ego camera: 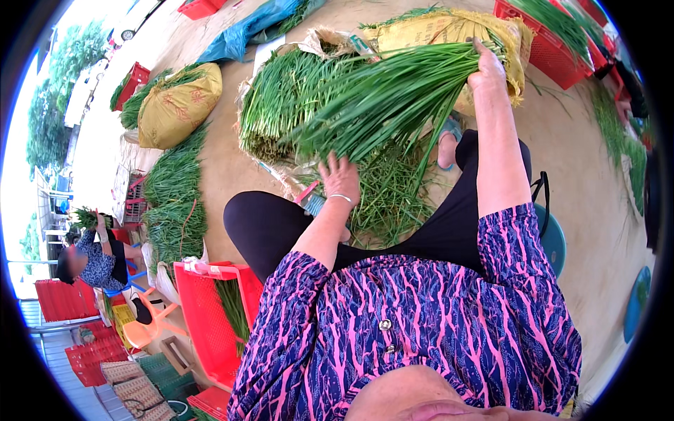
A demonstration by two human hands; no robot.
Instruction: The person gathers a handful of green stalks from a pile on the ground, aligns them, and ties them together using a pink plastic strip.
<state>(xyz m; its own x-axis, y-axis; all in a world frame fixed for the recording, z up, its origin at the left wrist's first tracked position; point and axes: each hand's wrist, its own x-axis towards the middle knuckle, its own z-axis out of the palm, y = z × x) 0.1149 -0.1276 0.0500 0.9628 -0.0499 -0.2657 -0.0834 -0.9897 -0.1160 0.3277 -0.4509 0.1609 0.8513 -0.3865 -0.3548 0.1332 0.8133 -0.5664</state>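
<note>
My right hand [487, 71] grips a large bunch of long green leafy stalks [389, 97] by its base end, raised at the upper right. The leaf tips fan out toward the left. Beneath those tips my left hand [341, 179], with a bracelet at the wrist, has its fingers spread and holds nothing. Behind the bunch lies a big stack of similar green stalks [295, 100] on woven sacking. Loose cut leaves [387, 210] are heaped on the floor between my legs.
A red plastic crate [202, 316] stands beside my left leg. Yellow woven sacks [181, 108] of greens lie beyond, and a green row [176, 194] stretches at left. Another person [100, 258] sits at far left. A blue-green stool [550, 239] is at my right hip.
</note>
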